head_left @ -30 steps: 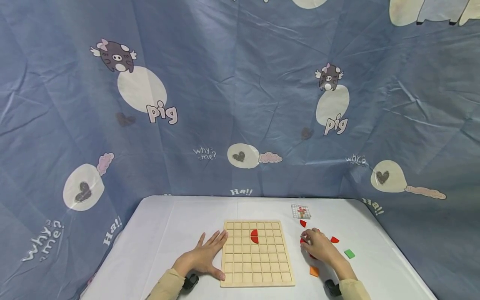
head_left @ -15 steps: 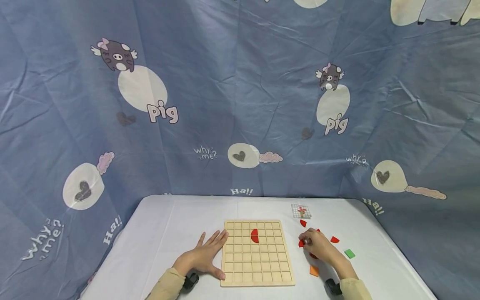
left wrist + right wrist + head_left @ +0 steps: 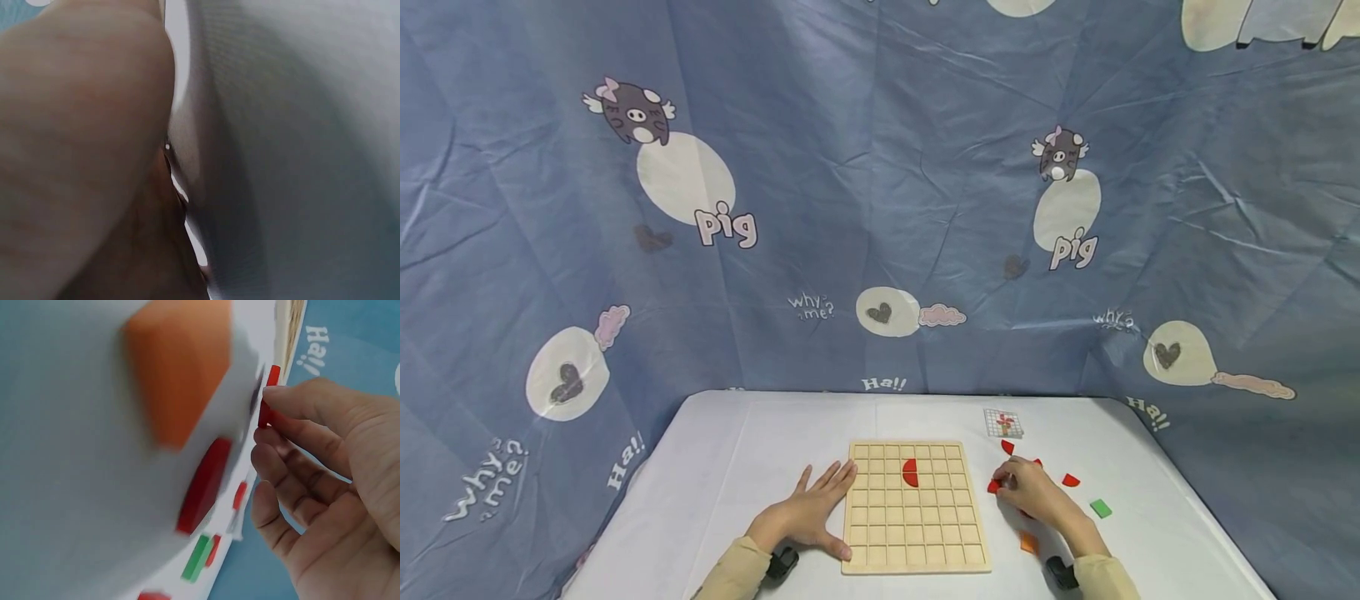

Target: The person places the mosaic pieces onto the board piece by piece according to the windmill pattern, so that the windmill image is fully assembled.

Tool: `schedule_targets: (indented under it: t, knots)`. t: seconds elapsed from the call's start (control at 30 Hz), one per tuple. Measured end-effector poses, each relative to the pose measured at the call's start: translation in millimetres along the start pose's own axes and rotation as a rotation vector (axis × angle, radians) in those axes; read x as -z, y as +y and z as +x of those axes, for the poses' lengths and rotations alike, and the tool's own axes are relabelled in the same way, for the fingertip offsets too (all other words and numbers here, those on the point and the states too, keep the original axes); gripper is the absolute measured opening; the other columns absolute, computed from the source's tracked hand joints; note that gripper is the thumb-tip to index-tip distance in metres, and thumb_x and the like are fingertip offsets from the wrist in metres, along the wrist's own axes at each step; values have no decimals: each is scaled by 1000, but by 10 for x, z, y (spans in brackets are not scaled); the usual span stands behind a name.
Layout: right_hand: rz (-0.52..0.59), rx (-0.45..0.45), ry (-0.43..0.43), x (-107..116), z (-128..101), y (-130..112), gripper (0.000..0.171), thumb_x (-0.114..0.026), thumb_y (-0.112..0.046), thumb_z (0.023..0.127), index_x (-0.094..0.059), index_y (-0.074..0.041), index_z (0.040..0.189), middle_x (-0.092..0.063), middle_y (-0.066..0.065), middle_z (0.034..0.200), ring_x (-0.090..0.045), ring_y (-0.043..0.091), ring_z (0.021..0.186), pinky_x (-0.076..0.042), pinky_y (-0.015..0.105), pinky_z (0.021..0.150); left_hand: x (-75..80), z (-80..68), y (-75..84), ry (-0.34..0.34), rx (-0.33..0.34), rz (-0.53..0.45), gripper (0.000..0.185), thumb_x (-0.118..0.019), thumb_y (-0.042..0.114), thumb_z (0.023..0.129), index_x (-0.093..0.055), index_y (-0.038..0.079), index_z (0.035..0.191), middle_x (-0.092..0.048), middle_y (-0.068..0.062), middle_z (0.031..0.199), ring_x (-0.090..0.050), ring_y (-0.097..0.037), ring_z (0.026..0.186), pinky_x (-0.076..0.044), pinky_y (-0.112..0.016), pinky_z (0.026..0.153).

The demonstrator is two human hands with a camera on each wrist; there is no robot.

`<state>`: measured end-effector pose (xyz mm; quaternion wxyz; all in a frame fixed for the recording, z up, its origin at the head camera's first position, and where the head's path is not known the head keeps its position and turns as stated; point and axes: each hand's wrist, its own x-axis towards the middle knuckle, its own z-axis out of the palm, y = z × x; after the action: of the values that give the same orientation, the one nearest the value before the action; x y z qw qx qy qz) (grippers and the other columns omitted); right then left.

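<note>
A wooden grid board [image 3: 917,533] lies on the white table, with two red quarter-circle pieces [image 3: 911,472] side by side in its upper part. My left hand [image 3: 808,512] is spread flat along the board's left edge, fingertips and thumb at the frame. The left wrist view is filled mostly by skin and white cloth. To the right of the board, my right hand [image 3: 1032,492] pinches another red quarter-circle piece [image 3: 270,400] between thumb and finger. In the head view, this red piece sticks out past the fingertips, just off the board's right edge.
Behind the right hand lies a small card [image 3: 1003,422] with a gridded flower picture. Loose red pieces [image 3: 1071,480], a green piece [image 3: 1101,507] and an orange piece [image 3: 1028,543] are scattered around that hand. A blue patterned cloth [image 3: 880,208] hangs behind the table.
My right hand has shifted slightly left toward the board, bringing the pinched red piece along. My left hand has stayed put, as have the two pieces on the board.
</note>
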<state>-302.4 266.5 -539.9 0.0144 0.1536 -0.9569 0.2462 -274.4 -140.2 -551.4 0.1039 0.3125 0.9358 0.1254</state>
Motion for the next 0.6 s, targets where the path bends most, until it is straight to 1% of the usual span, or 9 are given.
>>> schedule_targets:
  t: [0.13, 0.3, 0.47, 0.6]
  knots:
    - [-4, 67, 17, -34, 50, -88, 14, -69, -11, 75, -67, -15, 88, -57, -9, 81, -48, 7, 69, -42, 20, 57, 9, -4, 9, 0, -2, 1, 125, -57, 77, 56, -6, 8, 146, -2, -9, 153, -3, -31, 139, 4, -63, 105]
    - [2, 172, 10, -97, 134, -263, 14, -69, -12, 78, -67, -11, 91, -57, -6, 84, -51, 10, 72, -43, 19, 56, 17, -12, 22, 0, 1, 0, 125, -58, 76, 56, -7, 8, 146, -3, -9, 153, -3, -31, 139, 3, -63, 105]
    - [4, 243, -15, -163, 217, -437, 13, -69, -14, 79, -67, -11, 92, -57, -5, 84, -51, 10, 71, -44, 18, 56, 24, -5, 21, -5, 7, 3, 125, -58, 77, 56, -6, 8, 146, -3, -9, 153, -2, -31, 139, 4, -62, 106]
    - [32, 274, -36, -223, 260, -542, 14, -67, -14, 81, -67, -10, 95, -58, -4, 89, -51, 9, 71, -45, 18, 58, 15, -5, 10, -6, 5, 2, 125, -58, 77, 56, -6, 8, 146, -3, -9, 153, -2, -30, 139, 4, -62, 105]
